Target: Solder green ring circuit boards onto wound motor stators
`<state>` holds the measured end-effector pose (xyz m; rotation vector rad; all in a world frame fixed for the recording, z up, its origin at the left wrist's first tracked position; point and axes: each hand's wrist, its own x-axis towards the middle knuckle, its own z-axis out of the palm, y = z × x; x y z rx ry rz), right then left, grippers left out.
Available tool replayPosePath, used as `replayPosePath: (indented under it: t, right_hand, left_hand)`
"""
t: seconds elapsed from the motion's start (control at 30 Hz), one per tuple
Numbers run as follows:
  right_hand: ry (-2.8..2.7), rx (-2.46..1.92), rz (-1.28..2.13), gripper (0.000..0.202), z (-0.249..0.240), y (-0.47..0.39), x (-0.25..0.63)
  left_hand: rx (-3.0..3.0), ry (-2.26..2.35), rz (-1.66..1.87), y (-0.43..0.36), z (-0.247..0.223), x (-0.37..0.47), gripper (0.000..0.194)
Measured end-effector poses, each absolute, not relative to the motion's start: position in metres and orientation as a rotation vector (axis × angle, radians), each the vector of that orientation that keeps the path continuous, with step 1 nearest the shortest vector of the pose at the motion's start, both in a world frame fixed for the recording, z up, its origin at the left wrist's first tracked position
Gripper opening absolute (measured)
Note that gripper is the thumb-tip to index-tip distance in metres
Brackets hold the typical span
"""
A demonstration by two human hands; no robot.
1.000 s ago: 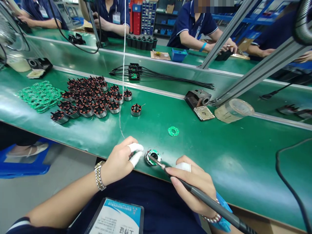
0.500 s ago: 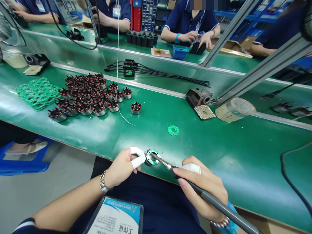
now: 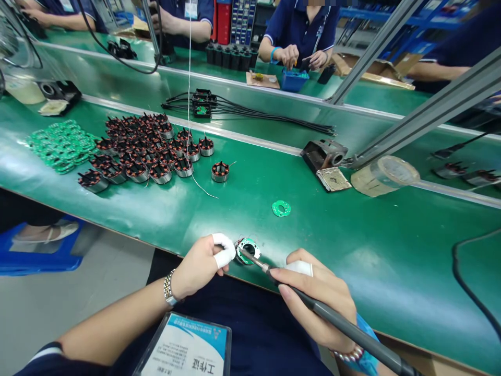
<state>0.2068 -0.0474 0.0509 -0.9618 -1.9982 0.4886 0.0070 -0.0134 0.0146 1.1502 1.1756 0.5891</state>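
My left hand [image 3: 203, 261], with white finger covers on thumb and forefinger, pinches the left side of a motor stator [image 3: 239, 258] at the table's front edge. A ring-shaped green circuit board [image 3: 254, 243] sits on top of that stator. Like a pen, my right hand [image 3: 321, 297] holds a soldering iron [image 3: 332, 316], its tip on the left part of the board's ring. Beyond them a loose green circuit board [image 3: 281, 208] lies flat. One single stator [image 3: 220, 171] stands apart, farther back.
Many copper-wound stators [image 3: 136, 149] crowd the left, beside a pile of green boards [image 3: 62, 146]. Solder wire [image 3: 190, 78] hangs down near them. An iron stand [image 3: 324, 156] and a plastic tub [image 3: 383, 176] stand at the back right. Co-workers sit across a metal rail.
The iron's tip has shifted slightly left, from the ring's centre hole to its left part. My left hand keeps its pinch. Across the table, a co-worker's hand has moved to the blue bin.
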Motion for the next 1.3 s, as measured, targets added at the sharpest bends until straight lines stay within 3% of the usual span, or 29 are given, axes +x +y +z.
replayPosePath:
  t: [0.47, 0.7, 0.83, 1.0, 1.17, 1.3]
  right_hand:
    - [-1.947, -1.038, 0.362, 0.029, 0.059, -0.049, 0.224]
    - [-1.544, -1.504, -0.149, 0.016, 0.043, -0.003, 0.303]
    - [-1.246, -1.704, -0.414, 0.029, 0.039, 0.039, 0.368]
    - [-1.270, -1.711, -0.244, 0.031, 0.037, 0.056, 0.384]
    - [-1.578, -1.539, 0.066, 0.023, 0.030, 0.010, 0.294]
    - [-2.040, -1.130, 0.448, 0.039, 0.018, -0.029, 0.217]
  left_hand:
    - [1.150, 1.185, 0.578, -0.013, 0.015, 0.008, 0.006]
    - [1.225, 1.199, 0.517, -0.013, 0.012, 0.006, 0.013]
    - [1.229, 1.175, 0.535, -0.013, 0.009, 0.006, 0.008]
    - [1.217, 1.199, 0.561, -0.015, 0.009, 0.006, 0.007]
    - [1.154, 1.180, 0.629, -0.018, 0.015, 0.008, 0.014]
    - [1.150, 1.182, 0.661, -0.017, 0.017, 0.010, 0.016]
